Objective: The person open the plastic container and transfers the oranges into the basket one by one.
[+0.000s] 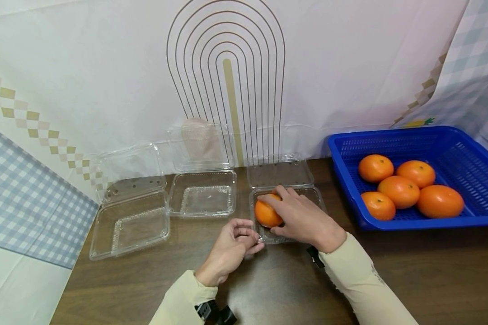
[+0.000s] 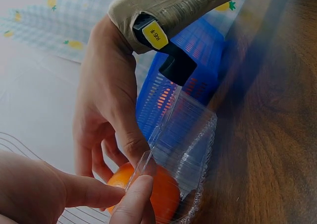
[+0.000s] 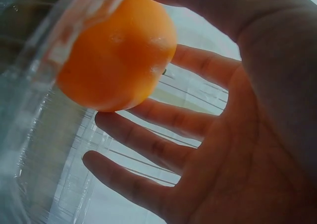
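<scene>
My right hand point(image 1: 302, 221) holds an orange point(image 1: 267, 212) inside the base of the right-hand clear plastic clamshell container point(image 1: 322, 203). In the right wrist view, fingertips touch one side of the orange point(image 3: 119, 55) and the thumb lies along its top edge. My left hand point(image 1: 233, 248) is at the container's near left corner. The left wrist view shows its thumb and index finger pinching the clear rim point(image 2: 140, 167). The container's lid point(image 1: 280, 175) stands folded back toward the wall.
Two more open clamshell containers, a middle one point(image 1: 203, 215) and a left one point(image 1: 105, 250), stand on the brown wooden table point(image 1: 268, 289). A blue plastic basket point(image 1: 423, 222) with several oranges point(image 1: 398, 192) is at the right. A patterned cloth point(image 1: 329, 67) hangs behind.
</scene>
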`<state>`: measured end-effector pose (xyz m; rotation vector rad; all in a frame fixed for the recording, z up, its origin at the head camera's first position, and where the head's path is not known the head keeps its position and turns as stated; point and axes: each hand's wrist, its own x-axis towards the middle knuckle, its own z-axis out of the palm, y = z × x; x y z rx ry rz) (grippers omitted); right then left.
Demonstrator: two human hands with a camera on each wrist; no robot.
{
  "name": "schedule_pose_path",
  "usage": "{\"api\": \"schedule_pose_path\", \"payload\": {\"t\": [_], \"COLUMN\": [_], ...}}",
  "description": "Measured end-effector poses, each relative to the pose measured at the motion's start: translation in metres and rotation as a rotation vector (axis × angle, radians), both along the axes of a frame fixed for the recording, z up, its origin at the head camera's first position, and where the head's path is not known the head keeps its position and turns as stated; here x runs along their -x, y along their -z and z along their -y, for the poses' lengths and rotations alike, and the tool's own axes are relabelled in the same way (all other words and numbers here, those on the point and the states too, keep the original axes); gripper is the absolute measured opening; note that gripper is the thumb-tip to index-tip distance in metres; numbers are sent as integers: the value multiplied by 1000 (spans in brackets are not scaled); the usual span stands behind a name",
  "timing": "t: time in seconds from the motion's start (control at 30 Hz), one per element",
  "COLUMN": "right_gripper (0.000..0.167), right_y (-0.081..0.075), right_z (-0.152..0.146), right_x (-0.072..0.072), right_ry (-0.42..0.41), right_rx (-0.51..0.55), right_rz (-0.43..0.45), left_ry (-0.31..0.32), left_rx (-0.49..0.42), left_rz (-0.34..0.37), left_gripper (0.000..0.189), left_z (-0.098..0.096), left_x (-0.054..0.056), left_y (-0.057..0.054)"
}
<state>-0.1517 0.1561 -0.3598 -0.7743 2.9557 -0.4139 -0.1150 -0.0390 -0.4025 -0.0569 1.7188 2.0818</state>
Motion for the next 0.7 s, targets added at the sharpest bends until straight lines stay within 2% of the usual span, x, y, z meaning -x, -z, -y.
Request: {"api": "schedule_pose_path", "payload": {"t": [0.33, 0.7], "right_gripper": [69, 63], "right_y": [6, 7], "right_z": [3, 4], "right_x": [2, 3], "right_ry": [2, 14], "right_rx": [7, -12], "right_rz": [-31, -23], "left_ry": [-4, -1], "left_rx": [-1, -12], "left_rz": [3, -1], "left_gripper": [42, 41], "left_z": [0, -1], "left_x": [0, 0], "left_y": [0, 1]}}
